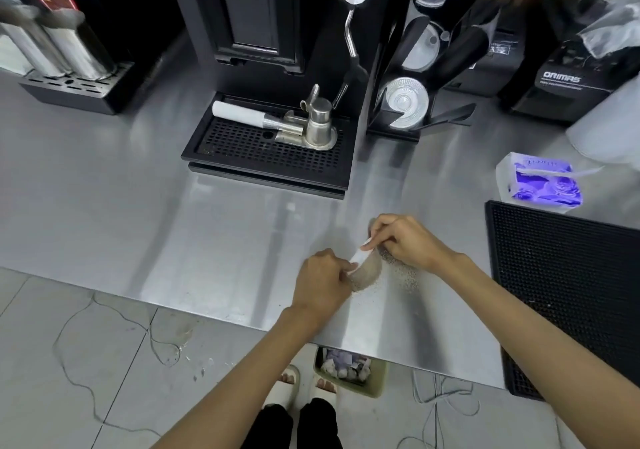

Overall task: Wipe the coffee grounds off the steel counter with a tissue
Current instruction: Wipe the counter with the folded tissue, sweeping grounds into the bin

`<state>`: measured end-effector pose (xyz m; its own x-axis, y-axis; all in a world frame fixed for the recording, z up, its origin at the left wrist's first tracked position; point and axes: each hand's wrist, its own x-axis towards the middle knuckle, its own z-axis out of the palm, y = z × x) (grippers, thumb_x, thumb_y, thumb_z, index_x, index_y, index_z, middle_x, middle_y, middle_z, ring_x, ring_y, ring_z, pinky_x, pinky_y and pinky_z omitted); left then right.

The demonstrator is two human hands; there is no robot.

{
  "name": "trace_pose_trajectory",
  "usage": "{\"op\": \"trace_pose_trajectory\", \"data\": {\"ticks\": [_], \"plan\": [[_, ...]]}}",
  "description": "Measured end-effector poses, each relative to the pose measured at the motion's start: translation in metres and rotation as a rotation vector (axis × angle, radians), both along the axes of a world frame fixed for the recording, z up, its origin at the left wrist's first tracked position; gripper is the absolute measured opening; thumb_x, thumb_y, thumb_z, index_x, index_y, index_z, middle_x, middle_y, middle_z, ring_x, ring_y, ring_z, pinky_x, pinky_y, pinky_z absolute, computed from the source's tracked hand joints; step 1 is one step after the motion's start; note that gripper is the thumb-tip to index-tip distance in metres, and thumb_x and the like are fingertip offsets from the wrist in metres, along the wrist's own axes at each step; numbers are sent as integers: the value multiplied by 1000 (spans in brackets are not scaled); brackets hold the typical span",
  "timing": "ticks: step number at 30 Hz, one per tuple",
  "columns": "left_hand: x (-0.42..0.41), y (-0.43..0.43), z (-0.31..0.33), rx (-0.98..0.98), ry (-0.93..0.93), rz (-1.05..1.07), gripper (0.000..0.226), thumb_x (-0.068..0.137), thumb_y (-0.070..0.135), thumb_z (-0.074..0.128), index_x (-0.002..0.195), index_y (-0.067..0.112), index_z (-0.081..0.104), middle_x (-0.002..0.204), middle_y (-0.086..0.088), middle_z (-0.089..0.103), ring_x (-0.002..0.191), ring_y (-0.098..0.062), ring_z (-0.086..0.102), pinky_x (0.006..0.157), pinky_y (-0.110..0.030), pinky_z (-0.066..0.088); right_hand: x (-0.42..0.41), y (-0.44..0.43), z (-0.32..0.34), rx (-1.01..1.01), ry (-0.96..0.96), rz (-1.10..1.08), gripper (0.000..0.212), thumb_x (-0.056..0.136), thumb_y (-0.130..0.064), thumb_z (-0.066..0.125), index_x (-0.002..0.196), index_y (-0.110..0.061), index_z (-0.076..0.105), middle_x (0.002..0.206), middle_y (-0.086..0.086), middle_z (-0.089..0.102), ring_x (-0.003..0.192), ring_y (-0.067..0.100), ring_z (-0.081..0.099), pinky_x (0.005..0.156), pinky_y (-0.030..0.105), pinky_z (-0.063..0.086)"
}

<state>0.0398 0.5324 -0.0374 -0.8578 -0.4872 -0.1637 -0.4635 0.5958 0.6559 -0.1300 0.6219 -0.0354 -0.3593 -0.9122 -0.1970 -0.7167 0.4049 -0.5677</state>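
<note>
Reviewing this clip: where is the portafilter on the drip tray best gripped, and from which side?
Probably grip the portafilter by its white handle, from above and the left. It lies flat on the drip tray with the handle pointing left, while a steel vessel crowds its metal head.

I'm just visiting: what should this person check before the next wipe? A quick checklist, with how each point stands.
1. Grip: left hand and right hand pinch the tissue: ok.
2. Counter cleared: coffee grounds lie on the steel counter beside the right hand: not ok.
3. Spares: tissue pack on the counter: ok.
4. Disposal: bin below the counter edge: ok.
5. Clean side of the tissue facing down: cannot tell.
</note>
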Motion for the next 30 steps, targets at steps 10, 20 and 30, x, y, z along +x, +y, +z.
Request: {"op": "trace_pose_trajectory", "data": {"ticks": [10,20,30], "plan": [[60,-51,14,-83,-26,269,33,83,2,53,106,18,69,89,-14,62,88,-30,60,79,-27,44,50,-79,9,-71,-51,180,43,77,12,46,93,-15,76,91,1,61,76,4,52,74,15,44],[108,-25,0,-28,70,504,28,77,-5,59,93,12,75,53,20,43,50,0,54,58,4,36,89,-105,-1,-99,-20,446,29,80,5,56,93,-13,76,90,5,64,82,17,60,76,16,38],[63,23,-3,24,49,412,32,84,3,52,108,15,68,82,-17,66,72,-29,64,65,-19,42,44,-53,-7,-83,4,433,31,75,10,54,82,-10,76,86,0,62,72,-8,50,75,13,44]]}}
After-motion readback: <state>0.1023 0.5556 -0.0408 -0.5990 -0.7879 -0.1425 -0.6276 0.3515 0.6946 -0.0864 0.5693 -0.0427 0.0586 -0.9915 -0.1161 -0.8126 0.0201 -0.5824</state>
